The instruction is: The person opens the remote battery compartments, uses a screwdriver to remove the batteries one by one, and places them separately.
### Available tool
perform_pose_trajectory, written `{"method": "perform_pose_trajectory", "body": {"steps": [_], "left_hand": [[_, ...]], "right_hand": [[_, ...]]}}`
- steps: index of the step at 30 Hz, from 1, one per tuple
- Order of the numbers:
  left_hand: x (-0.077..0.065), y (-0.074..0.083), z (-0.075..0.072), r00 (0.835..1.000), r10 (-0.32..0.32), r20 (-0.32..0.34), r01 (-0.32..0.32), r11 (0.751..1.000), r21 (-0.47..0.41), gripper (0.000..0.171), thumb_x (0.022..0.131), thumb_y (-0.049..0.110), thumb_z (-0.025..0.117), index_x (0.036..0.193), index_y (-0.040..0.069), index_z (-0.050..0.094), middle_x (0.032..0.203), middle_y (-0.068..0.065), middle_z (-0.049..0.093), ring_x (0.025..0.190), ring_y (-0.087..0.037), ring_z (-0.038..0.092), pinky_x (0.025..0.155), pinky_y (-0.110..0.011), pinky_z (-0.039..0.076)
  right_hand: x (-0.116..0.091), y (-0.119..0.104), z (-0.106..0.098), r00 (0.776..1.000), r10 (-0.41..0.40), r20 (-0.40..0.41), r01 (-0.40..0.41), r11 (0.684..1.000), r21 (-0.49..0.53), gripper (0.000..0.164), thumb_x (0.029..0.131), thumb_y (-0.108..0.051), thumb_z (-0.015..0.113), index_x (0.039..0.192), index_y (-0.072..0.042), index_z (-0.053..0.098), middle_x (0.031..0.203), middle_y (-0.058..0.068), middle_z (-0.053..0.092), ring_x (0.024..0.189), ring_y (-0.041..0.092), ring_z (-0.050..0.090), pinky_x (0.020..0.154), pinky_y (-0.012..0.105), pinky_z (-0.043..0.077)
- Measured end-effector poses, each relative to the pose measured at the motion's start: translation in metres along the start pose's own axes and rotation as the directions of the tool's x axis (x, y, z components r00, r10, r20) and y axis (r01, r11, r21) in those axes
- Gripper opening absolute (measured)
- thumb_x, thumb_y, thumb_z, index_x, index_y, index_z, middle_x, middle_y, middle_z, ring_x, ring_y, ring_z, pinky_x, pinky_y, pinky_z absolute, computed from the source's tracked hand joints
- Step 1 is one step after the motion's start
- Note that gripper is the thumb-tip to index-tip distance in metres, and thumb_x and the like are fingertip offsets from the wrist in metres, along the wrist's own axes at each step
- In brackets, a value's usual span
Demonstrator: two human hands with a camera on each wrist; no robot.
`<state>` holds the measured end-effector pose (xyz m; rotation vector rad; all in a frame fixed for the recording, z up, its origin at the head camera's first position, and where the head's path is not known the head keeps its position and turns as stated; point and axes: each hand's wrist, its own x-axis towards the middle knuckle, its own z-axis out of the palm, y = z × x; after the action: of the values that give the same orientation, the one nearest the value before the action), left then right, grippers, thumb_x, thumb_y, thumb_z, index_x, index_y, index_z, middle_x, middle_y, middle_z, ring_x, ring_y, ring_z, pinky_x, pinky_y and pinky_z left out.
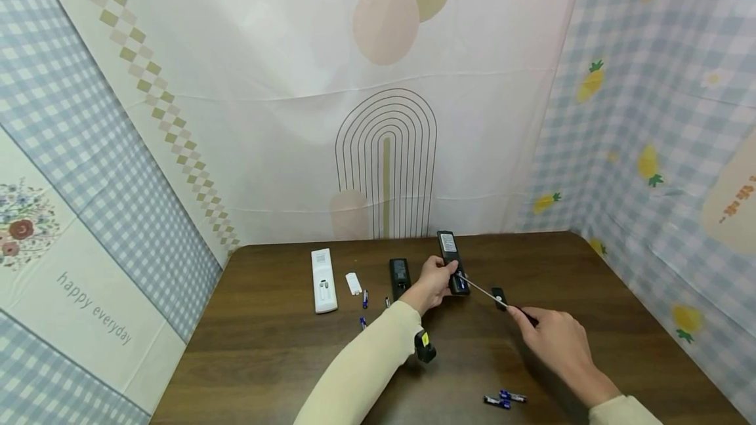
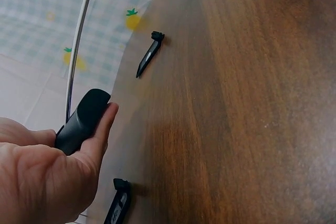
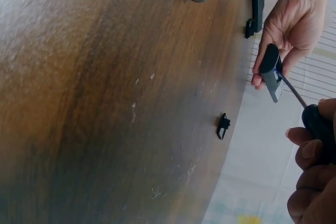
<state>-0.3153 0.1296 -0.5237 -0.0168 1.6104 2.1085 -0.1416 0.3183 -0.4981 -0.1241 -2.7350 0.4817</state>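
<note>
My left hand [image 1: 436,281] grips a black remote control [image 1: 449,250] raised at the back of the table. Its label side faces up, and a blue battery shows in the recess near its lower end. My right hand [image 1: 558,338] holds a screwdriver by its dark handle [image 3: 321,129]. From there the thin metal shaft [image 1: 485,291] reaches left to the remote, its tip right at the battery recess. On the table between the hands lies a small black battery cover [image 1: 499,298]. In the left wrist view the remote's rounded end [image 2: 86,119] sits between thumb and fingers.
A white remote [image 1: 323,281] and its white cover [image 1: 354,283] lie at the left. Another black remote [image 1: 399,274] is beside my left wrist. Loose batteries [image 1: 365,299] lie near the left forearm, and several more batteries [image 1: 498,403] at the front. A cloth wall [image 1: 283,169] borders the table's back edge.
</note>
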Motion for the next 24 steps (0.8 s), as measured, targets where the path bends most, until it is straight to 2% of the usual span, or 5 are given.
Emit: {"method": "perform_pose_trajectory", "body": {"steps": [9, 16, 24], "left_hand": [[0.000, -0.001, 0.001, 1.000, -0.005, -0.003, 0.005, 1.000, 0.004, 0.020, 0.111, 0.018, 0.058, 0.125, 0.007, 0.048, 0.118, -0.025, 0.073, 0.103, -0.039, 0.079, 0.093, -0.054, 0.065], [0.000, -0.002, 0.001, 1.000, -0.006, 0.001, 0.006, 1.000, 0.013, 0.022, 0.112, 0.019, 0.057, 0.127, 0.007, 0.048, 0.117, -0.024, 0.072, 0.100, -0.038, 0.080, 0.091, -0.053, 0.065], [0.000, -0.001, 0.000, 1.000, -0.002, 0.002, 0.002, 1.000, 0.006, 0.023, 0.112, 0.017, 0.056, 0.128, 0.005, 0.045, 0.128, -0.028, 0.070, 0.107, -0.044, 0.077, 0.095, -0.056, 0.064]], "right_hand": [[-0.001, 0.002, 0.000, 1.000, 0.009, 0.008, -0.009, 1.000, 0.002, 0.041, 0.103, -0.043, 0.070, 0.112, -0.005, 0.084, 0.041, -0.011, 0.048, 0.044, 0.009, 0.029, 0.041, 0.030, 0.030], [-0.001, 0.003, -0.001, 1.000, 0.000, 0.001, 0.000, 1.000, -0.009, 0.040, 0.103, -0.042, 0.070, 0.111, -0.005, 0.084, 0.041, -0.011, 0.046, 0.044, 0.009, 0.027, 0.041, 0.030, 0.030], [0.000, 0.006, -0.011, 1.000, -0.006, -0.001, 0.006, 1.000, -0.022, 0.044, 0.104, -0.047, 0.067, 0.114, -0.006, 0.083, 0.057, 0.002, 0.070, 0.043, 0.012, 0.036, 0.041, 0.032, 0.034]]}}
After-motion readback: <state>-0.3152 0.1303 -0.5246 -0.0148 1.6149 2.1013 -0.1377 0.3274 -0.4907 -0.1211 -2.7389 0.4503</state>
